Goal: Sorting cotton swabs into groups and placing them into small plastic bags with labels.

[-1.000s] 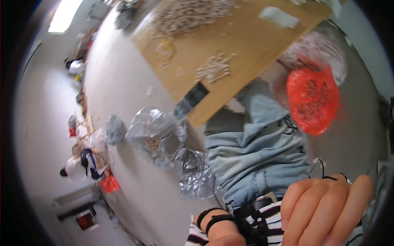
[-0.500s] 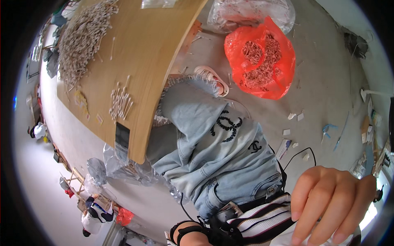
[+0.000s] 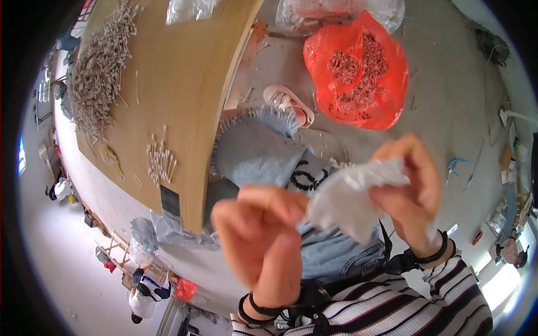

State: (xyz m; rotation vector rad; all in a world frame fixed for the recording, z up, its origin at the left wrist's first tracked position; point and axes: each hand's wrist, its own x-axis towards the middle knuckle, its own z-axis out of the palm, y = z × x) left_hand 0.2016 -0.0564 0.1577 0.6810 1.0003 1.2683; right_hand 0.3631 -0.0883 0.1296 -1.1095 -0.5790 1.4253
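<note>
A crumpled white tissue (image 3: 358,196), or perhaps thin plastic, is stretched between both hands above the lap. The left hand (image 3: 263,241) pinches its lower corner; the right hand (image 3: 409,196) grips its upper end, fingers closed. The table (image 3: 185,101) edge lies left; a red bag (image 3: 358,73) sits on bare floor (image 3: 454,112) beyond.

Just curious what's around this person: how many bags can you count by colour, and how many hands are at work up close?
Red bag full of small sticks: 1
Clear bags, one on the table, one behind the red bag: 2
White crumpled bag, held between the left hand and right hand: 1
Hands: 2
Total: 6
</note>
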